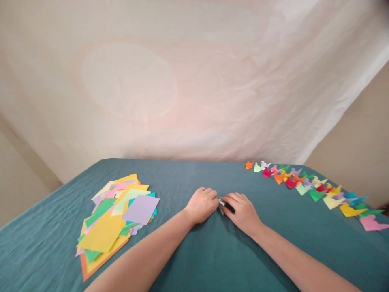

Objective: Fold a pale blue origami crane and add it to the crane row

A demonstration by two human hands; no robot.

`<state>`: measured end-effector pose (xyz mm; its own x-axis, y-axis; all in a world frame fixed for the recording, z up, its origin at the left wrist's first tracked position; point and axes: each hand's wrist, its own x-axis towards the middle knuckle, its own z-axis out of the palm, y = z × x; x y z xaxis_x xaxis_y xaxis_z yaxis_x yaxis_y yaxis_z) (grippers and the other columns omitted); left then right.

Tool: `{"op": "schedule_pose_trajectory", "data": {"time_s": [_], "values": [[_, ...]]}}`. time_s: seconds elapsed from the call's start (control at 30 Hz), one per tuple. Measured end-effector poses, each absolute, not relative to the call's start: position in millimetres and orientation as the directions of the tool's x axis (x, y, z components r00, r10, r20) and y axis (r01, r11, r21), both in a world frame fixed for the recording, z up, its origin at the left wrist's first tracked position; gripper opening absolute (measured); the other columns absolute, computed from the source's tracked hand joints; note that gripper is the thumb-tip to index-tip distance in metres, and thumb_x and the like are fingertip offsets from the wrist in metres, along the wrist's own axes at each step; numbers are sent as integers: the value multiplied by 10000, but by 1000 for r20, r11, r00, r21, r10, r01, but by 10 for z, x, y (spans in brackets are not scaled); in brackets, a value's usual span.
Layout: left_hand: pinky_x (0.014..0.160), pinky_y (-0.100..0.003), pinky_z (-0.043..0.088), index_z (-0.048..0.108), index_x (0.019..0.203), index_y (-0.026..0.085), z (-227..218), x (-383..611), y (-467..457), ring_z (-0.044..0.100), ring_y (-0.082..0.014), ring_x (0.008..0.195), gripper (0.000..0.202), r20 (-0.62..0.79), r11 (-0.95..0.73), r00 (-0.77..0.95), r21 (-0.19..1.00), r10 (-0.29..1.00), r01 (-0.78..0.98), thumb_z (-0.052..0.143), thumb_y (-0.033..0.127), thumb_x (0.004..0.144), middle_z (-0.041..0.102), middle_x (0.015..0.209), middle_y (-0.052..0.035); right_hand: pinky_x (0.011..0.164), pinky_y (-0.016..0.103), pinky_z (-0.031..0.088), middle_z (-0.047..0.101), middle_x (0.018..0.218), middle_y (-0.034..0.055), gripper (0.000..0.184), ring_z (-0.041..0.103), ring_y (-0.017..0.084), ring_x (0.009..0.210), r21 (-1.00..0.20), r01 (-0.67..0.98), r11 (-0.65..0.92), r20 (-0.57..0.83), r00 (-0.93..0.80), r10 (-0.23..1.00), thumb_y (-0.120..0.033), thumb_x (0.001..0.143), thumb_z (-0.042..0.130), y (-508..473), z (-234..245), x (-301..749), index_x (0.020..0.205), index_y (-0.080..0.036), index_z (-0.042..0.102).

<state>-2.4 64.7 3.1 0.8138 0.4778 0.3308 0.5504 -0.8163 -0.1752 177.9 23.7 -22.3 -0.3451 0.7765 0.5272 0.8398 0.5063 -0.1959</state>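
A small folded piece of pale blue-green paper [222, 202] shows between my two hands, over the middle of the table. My right hand [241, 212] pinches it from the right, thumb below and index finger above. On its left side, my left hand [203, 205] is closed with the knuckles up, its fingertips against the paper's edge. The left fingers hide part of the paper, so its full shape does not show.
A loose pile of coloured paper squares [105, 231] lies on the left of the dark teal tablecloth [182, 259]. Several folded paper birds [316, 194] stand in slanting rows along the right edge. A pale cloth [197, 81] hangs behind the table.
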Motion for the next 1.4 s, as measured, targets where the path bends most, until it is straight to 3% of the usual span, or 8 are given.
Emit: {"op": "schedule_pose_trajectory", "data": {"time_s": [0.27,0.47,0.93,1.4], "values": [[672,-290,353,610,817,186,-8,-45,681,508,-164,777,197,358,-826,798,-113,485,553,460,281,902,569,824,-29,750,316,405,650,893,43,148,562,192,840,-225,828,513,482,-363,797,-218,853,544,244,-226,1789,958,-211,647],[666,-295,351,601,783,184,-23,-24,677,505,-169,761,194,359,-825,800,-126,480,551,464,264,894,567,808,-26,757,320,403,647,908,40,169,553,192,847,-224,823,522,473,-376,797,-169,836,549,242,-234,1800,968,-210,646],[657,-300,353,609,753,174,-34,-25,667,516,-169,744,237,360,-802,778,-118,515,586,454,279,899,570,783,-29,786,343,376,649,896,54,175,546,189,855,-51,803,594,511,-490,706,-171,852,538,237,-218,1794,978,-190,657],[648,-280,379,640,782,190,-31,-45,667,529,-169,737,248,329,-800,772,-73,544,595,450,296,900,577,776,-33,781,332,370,656,891,46,151,548,180,848,-11,797,604,539,-504,675,-182,867,529,242,-203,1797,940,-189,661]]}}
